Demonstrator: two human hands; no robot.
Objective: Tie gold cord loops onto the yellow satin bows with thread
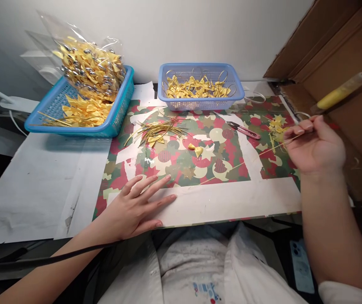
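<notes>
Gold cord [247, 161], thin and taut, is pinched in the right hand [315, 145] above the patterned mat [174, 162]; the left hand [136, 207] lies flat, fingers spread, holding nothing, near a yellow bow [196, 149].

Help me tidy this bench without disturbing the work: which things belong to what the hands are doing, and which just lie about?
In use:
- thin gold cord, pinched by the right hand
- left hand, flat on the patterned work mat
- small yellow ribbon bow
- bundle of gold cords

Lying about:
- pink-handled snips
- two blue plastic baskets of bows
- clear bag of bows
</notes>
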